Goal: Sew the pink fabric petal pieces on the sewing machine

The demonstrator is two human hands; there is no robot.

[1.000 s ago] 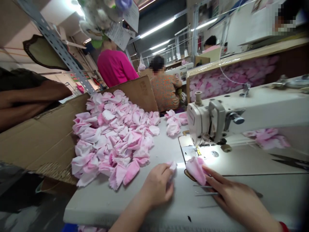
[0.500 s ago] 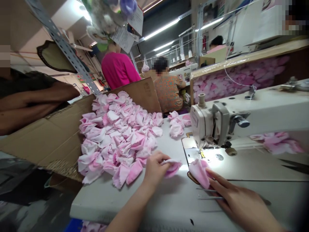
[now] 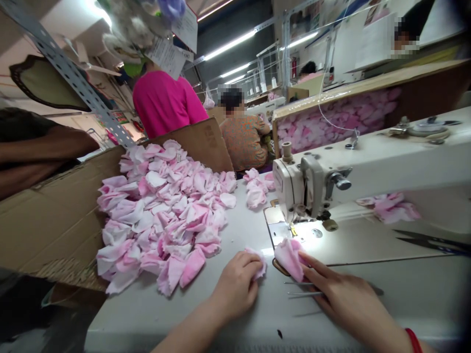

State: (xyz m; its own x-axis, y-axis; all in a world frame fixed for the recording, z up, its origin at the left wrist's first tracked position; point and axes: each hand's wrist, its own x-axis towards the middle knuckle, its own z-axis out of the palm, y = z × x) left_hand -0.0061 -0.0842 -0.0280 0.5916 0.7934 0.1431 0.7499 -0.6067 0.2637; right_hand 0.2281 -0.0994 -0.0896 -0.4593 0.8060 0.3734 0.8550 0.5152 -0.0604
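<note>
Your left hand [image 3: 237, 283] clasps a pink scrap [image 3: 261, 267] in its fingers, right of the heap [image 3: 165, 211]; your right hand [image 3: 346, 294] grasps a folded piece [image 3: 289, 259] near the sewing machine [image 3: 386, 159].

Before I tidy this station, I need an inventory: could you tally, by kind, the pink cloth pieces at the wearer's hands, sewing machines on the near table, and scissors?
Cloth pieces: 2 (one in the left hand, one touched by the right hand)
Sewing machine: 1
Scissors: 1
Total: 4

Tube lights [image 3: 229, 45] glow overhead; a perforated post [image 3: 66, 66] stands aslant.
</note>
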